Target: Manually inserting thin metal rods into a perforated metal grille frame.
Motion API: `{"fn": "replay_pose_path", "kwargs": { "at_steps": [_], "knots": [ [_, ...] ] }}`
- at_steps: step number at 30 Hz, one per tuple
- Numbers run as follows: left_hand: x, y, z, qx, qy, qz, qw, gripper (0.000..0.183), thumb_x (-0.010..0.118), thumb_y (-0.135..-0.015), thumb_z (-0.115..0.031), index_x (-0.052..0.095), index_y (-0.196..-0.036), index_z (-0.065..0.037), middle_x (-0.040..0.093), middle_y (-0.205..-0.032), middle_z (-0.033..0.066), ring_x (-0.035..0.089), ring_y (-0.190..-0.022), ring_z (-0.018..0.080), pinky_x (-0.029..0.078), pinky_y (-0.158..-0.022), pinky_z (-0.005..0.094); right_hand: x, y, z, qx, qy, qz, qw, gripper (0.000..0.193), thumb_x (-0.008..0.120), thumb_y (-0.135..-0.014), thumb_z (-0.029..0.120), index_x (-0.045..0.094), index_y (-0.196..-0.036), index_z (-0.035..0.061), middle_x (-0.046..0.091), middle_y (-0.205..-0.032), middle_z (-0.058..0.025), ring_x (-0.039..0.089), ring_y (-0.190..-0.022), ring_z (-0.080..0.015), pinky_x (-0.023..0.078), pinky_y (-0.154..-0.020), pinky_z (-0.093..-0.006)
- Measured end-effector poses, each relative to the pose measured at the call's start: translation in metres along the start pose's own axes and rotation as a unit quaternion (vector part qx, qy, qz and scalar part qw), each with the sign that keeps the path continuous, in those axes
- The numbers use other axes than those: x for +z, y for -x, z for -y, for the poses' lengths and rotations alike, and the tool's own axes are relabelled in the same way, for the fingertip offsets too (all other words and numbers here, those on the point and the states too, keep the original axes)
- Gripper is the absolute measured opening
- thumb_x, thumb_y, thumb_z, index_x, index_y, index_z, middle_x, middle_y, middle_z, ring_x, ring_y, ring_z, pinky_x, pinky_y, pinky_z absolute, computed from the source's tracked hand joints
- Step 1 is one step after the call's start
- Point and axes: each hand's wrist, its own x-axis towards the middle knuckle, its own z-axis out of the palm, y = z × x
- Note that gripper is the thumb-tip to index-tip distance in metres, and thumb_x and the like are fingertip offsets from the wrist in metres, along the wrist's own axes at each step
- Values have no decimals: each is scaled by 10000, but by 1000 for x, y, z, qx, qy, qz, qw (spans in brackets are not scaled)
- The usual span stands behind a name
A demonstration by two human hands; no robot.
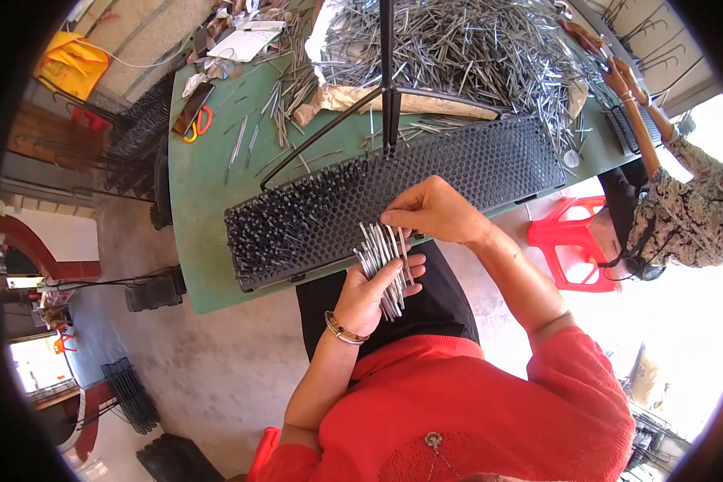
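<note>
A bundle of thin silvery metal rods (374, 251) lies in my left hand (369, 289), its thumb pressed across them. My right hand (438, 210) is closed in a pinch at the upper ends of these rods, with a rod at its fingertips. Just beyond both hands, a long black tray (466, 165) full of round holes runs along the table's near edge. Upright rods (277, 233) crowd the holes at its left end, while the holes toward the right show bare.
A big heap of loose rods (466, 48) covers the back of the green table (205, 273). A black metal stand (387, 96) rises behind the tray. Scissors (201, 122) lie at the left. At the right are a co-worker (683, 197) and a red stool (566, 241).
</note>
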Motion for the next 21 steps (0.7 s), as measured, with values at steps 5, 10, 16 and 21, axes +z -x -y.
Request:
{"fn": "replay_pose_path", "kwargs": {
  "at_steps": [5, 10, 16, 21],
  "knots": [
    [-4, -2, 1, -16, 42, -26, 999, 348, 522, -939, -155, 467, -1253, -15, 584, -1176, 187, 599, -1068, 262, 545, -830, 414, -11, -9, 16, -39, -15, -103, 994, 223, 671, -845, 167, 688, -893, -50, 660, -684, -70, 591, -624, -74, 490, -575, -247],
    [-6, -3, 6, -31, 46, -13, 998, 303, 523, -942, -142, 496, -1211, -7, 587, -1167, 206, 604, -1052, 276, 551, -820, 427, -14, -34, 21, -214, 66, -229, 947, 174, 656, -869, 139, 683, -949, -13, 681, -838, -63, 614, -737, -107, 492, -679, -250],
    [-6, -1, 7, -39, 56, -19, 997, 305, 517, -940, -128, 489, -1220, -11, 592, -1157, 211, 608, -1045, 277, 545, -837, 431, -12, -54, 12, -256, 133, -237, 928, 166, 671, -850, 140, 681, -938, -1, 679, -855, -85, 628, -737, -141, 495, -670, -273],
    [-9, -1, 9, -28, 79, -35, 996, 283, 516, -938, -116, 490, -1201, -16, 593, -1149, 218, 611, -1038, 281, 543, -845, 433, -8, -56, 10, -281, 143, -257, 913, 161, 667, -853, 137, 678, -941, 3, 676, -860, -88, 635, -734, -156, 498, -659, -281]
  ]
}}
